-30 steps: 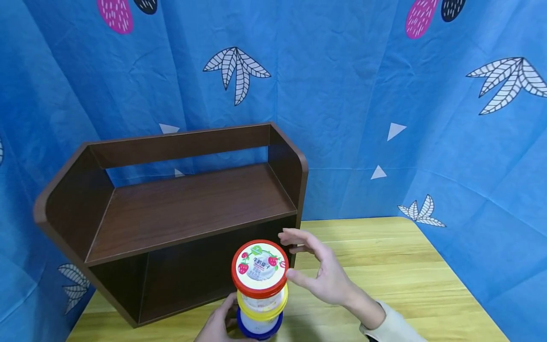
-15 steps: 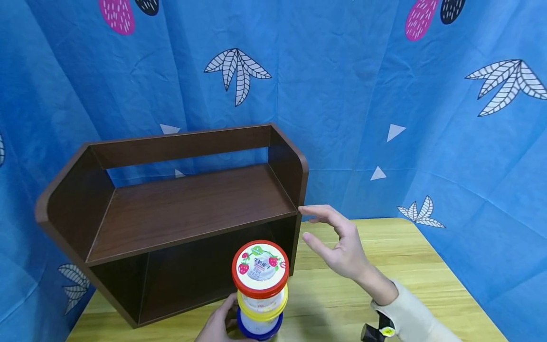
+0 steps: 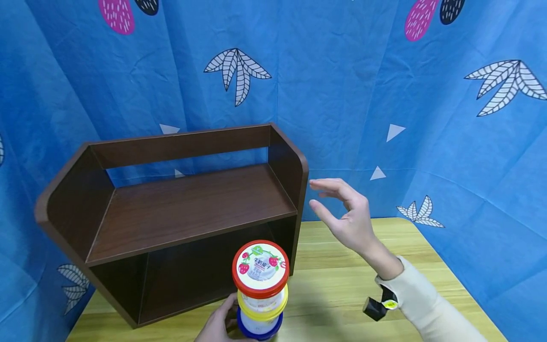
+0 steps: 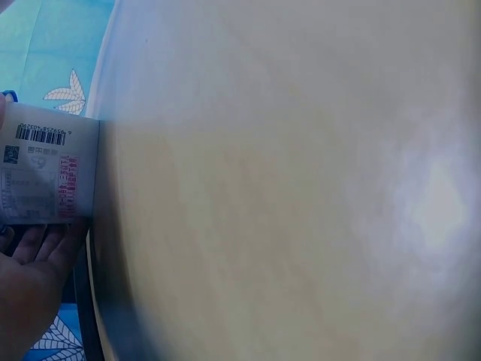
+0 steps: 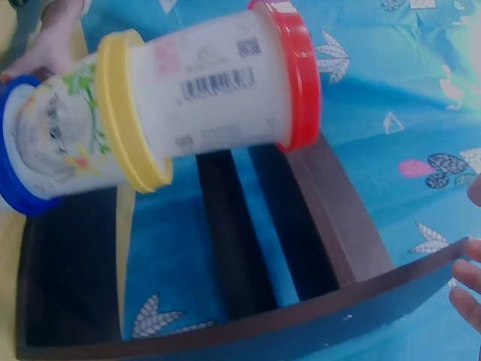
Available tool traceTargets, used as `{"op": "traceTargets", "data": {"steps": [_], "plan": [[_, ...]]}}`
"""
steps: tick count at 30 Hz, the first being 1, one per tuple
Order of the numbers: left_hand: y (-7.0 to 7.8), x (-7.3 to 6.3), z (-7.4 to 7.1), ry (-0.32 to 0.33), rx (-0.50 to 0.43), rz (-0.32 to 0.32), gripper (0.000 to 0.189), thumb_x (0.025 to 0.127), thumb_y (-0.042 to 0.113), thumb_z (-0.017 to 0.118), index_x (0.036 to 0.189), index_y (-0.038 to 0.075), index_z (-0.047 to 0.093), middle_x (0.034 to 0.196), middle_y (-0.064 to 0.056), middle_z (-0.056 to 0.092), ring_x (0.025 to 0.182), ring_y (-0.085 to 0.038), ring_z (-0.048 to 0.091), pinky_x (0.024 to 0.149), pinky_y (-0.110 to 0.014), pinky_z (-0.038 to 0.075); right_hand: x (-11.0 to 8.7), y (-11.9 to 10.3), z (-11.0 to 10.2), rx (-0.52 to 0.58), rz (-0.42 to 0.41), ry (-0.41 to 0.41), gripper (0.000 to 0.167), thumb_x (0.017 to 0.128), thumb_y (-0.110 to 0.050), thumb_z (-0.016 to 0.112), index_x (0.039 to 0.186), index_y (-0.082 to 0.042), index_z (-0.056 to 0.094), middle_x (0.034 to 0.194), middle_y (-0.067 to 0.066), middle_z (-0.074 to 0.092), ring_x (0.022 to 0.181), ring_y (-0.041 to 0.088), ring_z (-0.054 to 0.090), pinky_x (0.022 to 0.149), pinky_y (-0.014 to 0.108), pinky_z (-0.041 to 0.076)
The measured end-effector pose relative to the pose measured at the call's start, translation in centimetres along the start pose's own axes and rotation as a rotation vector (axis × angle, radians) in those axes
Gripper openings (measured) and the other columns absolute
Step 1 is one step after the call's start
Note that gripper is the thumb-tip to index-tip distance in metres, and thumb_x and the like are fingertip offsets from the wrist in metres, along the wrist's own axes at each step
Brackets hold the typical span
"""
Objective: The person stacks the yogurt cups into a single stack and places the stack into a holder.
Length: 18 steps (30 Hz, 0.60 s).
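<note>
Three tubs are being held in one stack at the bottom centre of the head frame: a red tub (image 3: 260, 268) on top, a yellow tub (image 3: 260, 317) in the middle and a blue tub (image 3: 260, 336) lowest (each is being named by its lid). The blue tub is being gripped near the foot by the left hand (image 3: 217, 325), fingers and thumb to either side. The right hand (image 3: 349, 216) is being held up right of centre, fingers loosely bent, thumb apart, nothing being grasped. Behind, at left, the stack is being backed by the shelf (image 3: 192, 209).

By judgement, something light and fairly stiff is being handled; the lids are being taken for slick, the walls for easily dented. Grip is probably being best sought below a lid's rim, opposite sides pressed gently, with the top being steadied against toppling.
</note>
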State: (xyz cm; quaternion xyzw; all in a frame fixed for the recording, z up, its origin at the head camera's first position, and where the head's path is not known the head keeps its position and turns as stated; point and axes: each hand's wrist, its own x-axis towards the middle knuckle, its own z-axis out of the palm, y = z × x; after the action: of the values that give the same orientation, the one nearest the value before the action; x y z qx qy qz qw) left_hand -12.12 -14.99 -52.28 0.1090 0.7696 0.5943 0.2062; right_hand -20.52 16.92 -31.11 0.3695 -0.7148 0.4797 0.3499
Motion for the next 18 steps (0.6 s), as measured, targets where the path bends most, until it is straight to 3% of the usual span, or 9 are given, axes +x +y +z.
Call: {"op": "traceTargets", "data": {"steps": [3,9,18], "plan": [[0.1,-0.1,0.0,0.003,0.01,0.008,0.091,0.08,0.027,0.093,0.152,0.002,0.042,0.127,-0.011,0.065,0.122,-0.027,0.064,0.104,-0.054,0.06,0.9,0.4,-0.1,-0.053,-0.035,0.023,0.041,0.083,0.008,0.08,0.122,0.0,0.074,0.12,0.02,0.075,0.113,0.003,0.072,0.096,0.021,0.06],[0.2,-0.2,0.1,-0.007,0.0,0.038,0.088,0.082,0.025,0.091,0.151,0.002,0.042,0.126,-0.01,0.065,0.12,-0.022,0.065,0.103,-0.043,0.059,2.8,0.9,-0.1,-0.144,-0.097,0.072,0.037,0.082,0.004,0.081,0.119,0.0,0.076,0.119,0.018,0.077,0.111,0.016,0.074,0.096,0.018,0.059],[0.3,-0.2,0.1,-0.01,-0.004,0.039,0.089,0.082,0.025,0.091,0.152,0.001,0.041,0.127,-0.01,0.065,0.121,-0.023,0.065,0.104,-0.044,0.059,4.8,1.5,0.4,-0.218,-0.143,0.101,0.027,0.084,0.002,0.081,0.11,-0.001,0.079,0.116,0.016,0.079,0.11,0.029,0.074,0.102,0.015,0.054]]}}
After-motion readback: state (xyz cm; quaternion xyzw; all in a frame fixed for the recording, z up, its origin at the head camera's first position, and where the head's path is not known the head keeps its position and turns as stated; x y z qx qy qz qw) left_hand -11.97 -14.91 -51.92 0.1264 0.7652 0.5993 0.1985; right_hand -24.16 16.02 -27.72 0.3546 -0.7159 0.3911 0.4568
